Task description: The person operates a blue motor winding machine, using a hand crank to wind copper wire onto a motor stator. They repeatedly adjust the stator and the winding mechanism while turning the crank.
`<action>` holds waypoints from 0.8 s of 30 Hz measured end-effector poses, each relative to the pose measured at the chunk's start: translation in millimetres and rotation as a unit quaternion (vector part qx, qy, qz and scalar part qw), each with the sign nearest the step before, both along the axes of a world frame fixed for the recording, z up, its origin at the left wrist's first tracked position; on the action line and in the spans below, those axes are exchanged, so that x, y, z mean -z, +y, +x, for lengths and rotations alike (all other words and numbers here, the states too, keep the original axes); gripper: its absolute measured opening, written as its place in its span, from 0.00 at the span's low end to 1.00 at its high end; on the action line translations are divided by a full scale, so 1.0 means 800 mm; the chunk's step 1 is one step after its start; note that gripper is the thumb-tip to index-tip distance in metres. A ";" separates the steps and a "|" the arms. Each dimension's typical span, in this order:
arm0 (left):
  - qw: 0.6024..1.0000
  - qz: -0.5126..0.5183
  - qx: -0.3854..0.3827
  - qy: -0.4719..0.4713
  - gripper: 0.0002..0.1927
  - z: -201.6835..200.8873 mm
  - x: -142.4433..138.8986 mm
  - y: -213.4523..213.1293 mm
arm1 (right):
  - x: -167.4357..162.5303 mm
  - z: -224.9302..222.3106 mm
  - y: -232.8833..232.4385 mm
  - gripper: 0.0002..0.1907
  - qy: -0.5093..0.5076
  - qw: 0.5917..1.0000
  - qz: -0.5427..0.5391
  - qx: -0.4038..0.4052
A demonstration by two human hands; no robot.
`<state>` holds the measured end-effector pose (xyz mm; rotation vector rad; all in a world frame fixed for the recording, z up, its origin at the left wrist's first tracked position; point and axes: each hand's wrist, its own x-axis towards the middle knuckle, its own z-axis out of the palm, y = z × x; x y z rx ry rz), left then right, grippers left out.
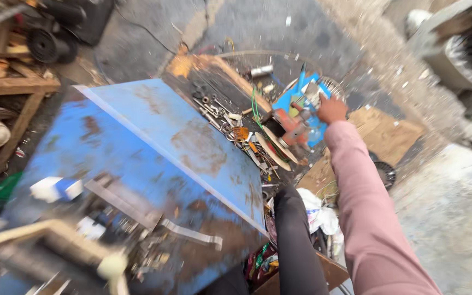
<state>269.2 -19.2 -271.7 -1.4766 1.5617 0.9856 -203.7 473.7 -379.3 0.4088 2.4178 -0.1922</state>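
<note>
The right hand point(331, 109) stretches far out in its pink sleeve — fingers closed on the red power tool point(289, 127), which lies among scattered tools beside the blue metal box point(159, 142), within arm's reach.

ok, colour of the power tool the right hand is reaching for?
Orange-red power tool by right hand; head view.

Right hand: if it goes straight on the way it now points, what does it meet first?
Probably the blue plastic object lying just beyond the right hand, next to the red power tool. The picture is blurred, so depth is uncertain; the hand may already touch it.
</note>
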 end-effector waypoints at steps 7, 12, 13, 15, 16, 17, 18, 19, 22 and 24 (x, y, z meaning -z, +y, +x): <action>1.000 0.016 0.004 -0.020 0.14 0.041 -0.068 -0.032 | 0.034 0.029 -0.009 0.20 0.099 0.987 -0.035 0.123; 0.998 0.029 -0.033 0.047 0.14 0.078 -0.193 -0.032 | -0.122 0.104 -0.025 0.15 0.318 0.899 -0.213 0.211; 0.997 0.029 -0.044 0.061 0.14 0.078 -0.206 -0.034 | -0.169 0.116 -0.039 0.12 0.382 0.871 -0.261 0.166; 0.994 0.044 -0.078 0.069 0.13 0.082 -0.243 -0.039 | -0.282 0.144 -0.078 0.08 0.454 0.845 -0.274 0.071; 0.991 0.051 -0.094 0.079 0.13 0.081 -0.253 -0.041 | -0.336 0.154 -0.103 0.07 0.431 0.851 -0.281 0.103; 0.987 0.060 -0.112 0.094 0.13 0.079 -0.263 -0.043 | -0.385 0.156 -0.139 0.09 0.410 0.854 -0.291 0.134; 0.983 0.051 -0.101 0.147 0.13 0.076 -0.267 -0.043 | -0.430 0.153 -0.172 0.10 0.425 0.820 -0.370 0.102; 0.971 0.028 -0.073 0.225 0.13 0.073 -0.273 -0.042 | -0.478 0.167 -0.202 0.12 0.425 0.790 -0.435 0.079; 0.925 -0.009 -0.013 0.379 0.11 0.059 -0.297 -0.034 | -0.583 0.184 -0.301 0.12 0.419 0.764 -0.484 -0.079; 0.934 -0.080 0.012 0.349 0.14 0.052 -0.307 -0.037 | -0.623 0.184 -0.370 0.15 0.429 0.741 -0.492 -0.158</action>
